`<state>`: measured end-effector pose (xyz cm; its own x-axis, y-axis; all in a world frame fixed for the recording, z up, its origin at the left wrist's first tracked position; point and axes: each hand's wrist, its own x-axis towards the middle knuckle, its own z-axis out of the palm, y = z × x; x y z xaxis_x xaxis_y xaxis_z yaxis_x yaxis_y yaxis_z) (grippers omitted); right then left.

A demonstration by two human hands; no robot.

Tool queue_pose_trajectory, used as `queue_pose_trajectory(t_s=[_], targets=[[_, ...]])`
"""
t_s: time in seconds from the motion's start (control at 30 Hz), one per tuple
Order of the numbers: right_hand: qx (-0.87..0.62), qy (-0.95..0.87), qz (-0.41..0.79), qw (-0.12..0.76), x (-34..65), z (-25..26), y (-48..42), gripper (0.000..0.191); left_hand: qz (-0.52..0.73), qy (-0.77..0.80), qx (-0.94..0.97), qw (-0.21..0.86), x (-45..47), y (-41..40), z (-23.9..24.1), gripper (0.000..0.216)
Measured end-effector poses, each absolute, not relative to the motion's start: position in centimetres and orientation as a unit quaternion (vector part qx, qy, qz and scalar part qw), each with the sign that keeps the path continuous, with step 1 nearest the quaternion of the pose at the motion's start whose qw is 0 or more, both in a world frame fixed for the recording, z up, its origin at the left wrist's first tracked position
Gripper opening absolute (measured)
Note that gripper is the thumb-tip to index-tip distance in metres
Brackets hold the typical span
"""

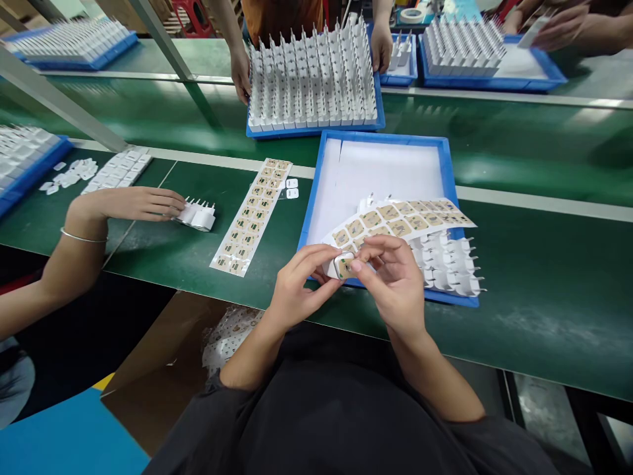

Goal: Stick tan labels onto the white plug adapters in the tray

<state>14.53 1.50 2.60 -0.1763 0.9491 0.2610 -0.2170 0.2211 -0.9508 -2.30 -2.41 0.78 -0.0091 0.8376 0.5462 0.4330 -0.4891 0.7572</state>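
Observation:
In front of me, over the near edge of a blue tray (315, 191), both hands meet at a small white plug adapter (328, 269). My left hand (301, 284) is closed on its left side, fingers above and thumb below. My right hand (395, 280) pinches a small beige-backed sticker (345, 266) against or beside the adapter; their exact contact is partly hidden by fingers. Just beyond my right fingers, a curved sheet of stickers (410, 218) lies across the tray. Under its right end, rows of white plug adapters (448, 264) lie with pins pointing right.
A second sticker sheet (252, 218) lies on the green table (544, 284) at left. A co-worker's hand (153, 202) touches several adapters (196, 214) there. Across, another person's hands hold a full tray (316, 132). A cardboard box (163, 356) stands below the table edge.

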Motion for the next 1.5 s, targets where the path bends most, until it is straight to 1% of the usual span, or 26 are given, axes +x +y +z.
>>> queue_pose_trajectory(t_s=[0.37, 0.6, 0.8, 0.9, 1.03, 1.1, 1.13, 1.2, 1.33, 1.5], targets=[[-0.344, -0.574, 0.503, 0.547, 14.3, 2.6, 1.5, 0.03, 0.53, 0.469, 0.683, 0.178, -2.3, -2.5, 0.7, 0.035], [-0.363, -0.577, 0.491, 0.542, 14.1, 2.6, 1.4, 0.03, 0.534, 0.46, 0.687, 0.176, -2.3, -2.5, 0.8, 0.038], [-0.371, -0.586, 0.479, 0.538, 14.0, 2.4, 1.4, 0.03, 0.529, 0.467, 0.687, 0.173, -2.3, -2.6, 0.8, 0.036], [-0.388, -0.619, 0.431, 0.53, 14.1, 2.2, 1.3, 0.033, 0.531, 0.462, 0.691, 0.167, -2.3, -2.5, 0.7, 0.037], [-0.424, -0.691, 0.294, 0.505, 14.4, 2.4, 1.4, 0.034, 0.527, 0.47, 0.695, 0.141, -2.4, -2.4, 0.3, 0.035], [-0.429, -0.708, 0.259, 0.499, 14.6, 2.5, 1.6, 0.033, 0.533, 0.47, 0.69, 0.136, -2.4, -2.4, 0.1, 0.034], [-0.429, -0.708, 0.262, 0.496, 14.7, 2.5, 1.7, 0.033, 0.539, 0.469, 0.686, 0.137, -2.4, -2.4, -0.1, 0.035], [-0.421, -0.7, 0.308, 0.488, 14.8, 2.4, 2.0, 0.03, 0.551, 0.462, 0.679, 0.146, -2.4, -2.3, -0.2, 0.036], [-0.377, -0.684, 0.424, 0.459, 14.9, 2.0, 2.4, 0.014, 0.554, 0.45, 0.679, 0.173, -2.2, -2.0, -0.4, 0.035], [-0.351, -0.674, 0.463, 0.455, 14.3, 1.6, 2.7, 0.02, 0.567, 0.447, 0.664, 0.196, -1.6, -1.4, -0.6, 0.03]])
